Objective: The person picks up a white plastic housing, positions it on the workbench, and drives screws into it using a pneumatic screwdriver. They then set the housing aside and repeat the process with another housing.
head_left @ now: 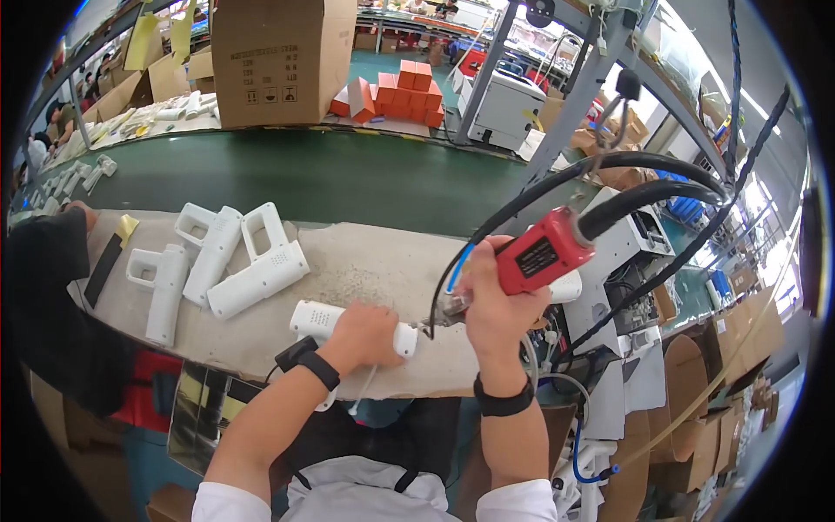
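We see our left hand [365, 335] with fingers wrapped around one white housing [330, 324] on the bench [365, 261]; our right hand [491, 304] grips one red power screwdriver [544, 252]. Three more white housings [217, 261] lie left, beside a green conveyor [304, 174] in a factory.

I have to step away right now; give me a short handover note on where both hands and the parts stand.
Left hand: pressed down on a white pistol-shaped housing lying on the grey work mat, holding it steady.
Right hand: gripping the red powered screwdriver, its tip at the right end of that housing.
Parts: three more white housings lie in a group on the mat to the left, untouched by either hand.
Done: cannot tell how many screws are already in.
Left: judging by the pose, the fastening on the held housing looks under way; the group at left probably waits its turn.
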A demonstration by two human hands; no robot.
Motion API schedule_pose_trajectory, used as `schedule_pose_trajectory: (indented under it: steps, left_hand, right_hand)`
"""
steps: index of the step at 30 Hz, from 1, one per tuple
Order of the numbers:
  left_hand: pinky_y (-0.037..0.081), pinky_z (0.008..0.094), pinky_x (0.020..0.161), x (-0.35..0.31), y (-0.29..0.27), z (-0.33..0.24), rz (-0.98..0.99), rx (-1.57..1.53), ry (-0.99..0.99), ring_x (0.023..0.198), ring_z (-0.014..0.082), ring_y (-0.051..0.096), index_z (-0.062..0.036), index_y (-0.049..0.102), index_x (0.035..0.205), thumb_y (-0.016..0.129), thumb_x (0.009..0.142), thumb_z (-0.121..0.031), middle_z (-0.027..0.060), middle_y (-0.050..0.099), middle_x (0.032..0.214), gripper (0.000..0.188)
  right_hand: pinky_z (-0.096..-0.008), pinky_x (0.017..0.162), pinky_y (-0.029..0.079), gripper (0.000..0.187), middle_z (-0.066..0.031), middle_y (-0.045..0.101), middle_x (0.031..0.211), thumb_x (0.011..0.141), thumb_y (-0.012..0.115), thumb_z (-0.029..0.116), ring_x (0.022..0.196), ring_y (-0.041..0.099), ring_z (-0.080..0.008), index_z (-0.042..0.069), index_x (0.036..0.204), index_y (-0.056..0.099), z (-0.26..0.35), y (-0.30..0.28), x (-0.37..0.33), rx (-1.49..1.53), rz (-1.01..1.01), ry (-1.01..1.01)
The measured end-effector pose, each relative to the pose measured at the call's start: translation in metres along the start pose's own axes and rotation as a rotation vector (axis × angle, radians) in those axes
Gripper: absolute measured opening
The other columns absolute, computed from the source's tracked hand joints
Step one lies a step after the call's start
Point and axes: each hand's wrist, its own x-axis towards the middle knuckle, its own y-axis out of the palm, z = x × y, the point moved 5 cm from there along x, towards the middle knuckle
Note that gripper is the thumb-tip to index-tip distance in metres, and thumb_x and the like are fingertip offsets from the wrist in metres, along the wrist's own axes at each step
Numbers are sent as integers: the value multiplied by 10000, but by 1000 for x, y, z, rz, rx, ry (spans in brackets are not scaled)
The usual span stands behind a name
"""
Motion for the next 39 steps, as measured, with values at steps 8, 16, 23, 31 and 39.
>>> schedule_pose_trajectory:
  steps: [8, 16, 23, 31, 39]
  left_hand:
    - [431, 413, 854, -6, -8, 0, -21, -57, -71, 909, 262, 637, -73, 650, 963, 732, 635, -517, 95, 654, 932, 558]
    - [408, 398, 877, -6, -10, 1, 138, -84, -84, 989, 241, 613, -76, 660, 1060, 671, 699, -570, 79, 634, 1024, 612]
    - [463, 389, 807, 1, -6, 7, -101, -67, -125, 915, 260, 636, -53, 654, 961, 695, 687, -550, 111, 650, 955, 569]
    - [455, 429, 724, 10, 1, 20, -307, -73, -79, 775, 329, 636, -98, 636, 936, 753, 603, -574, 130, 647, 805, 593]
    - [453, 415, 801, 6, -1, 27, -210, -150, -53, 920, 296, 624, -80, 603, 1049, 791, 541, -600, 122, 643, 941, 751]
  right_hand:
    - [-221, 438, 393, 89, -28, 562, 587, 858, 637, 50, 463, 533, -96, -12, 896, 585, -33, 14, -4, 32, 58, 9]
    - [-225, 453, 417, 72, -23, 570, 613, 856, 629, 30, 478, 534, -91, -6, 832, 572, -75, 17, -13, -77, 82, -78]
    - [-235, 445, 425, 57, -48, 580, 650, 861, 610, 1, 493, 544, -96, -6, 879, 557, -40, 14, -6, 2, 84, -107]
    - [-230, 430, 411, 56, -29, 542, 581, 856, 613, 11, 464, 529, -105, -10, 852, 561, -13, 13, -8, 19, 147, -100]
    - [-226, 466, 428, 81, -13, 565, 624, 850, 640, 34, 496, 538, -80, 8, 845, 564, -74, 21, -22, -118, 138, -57]
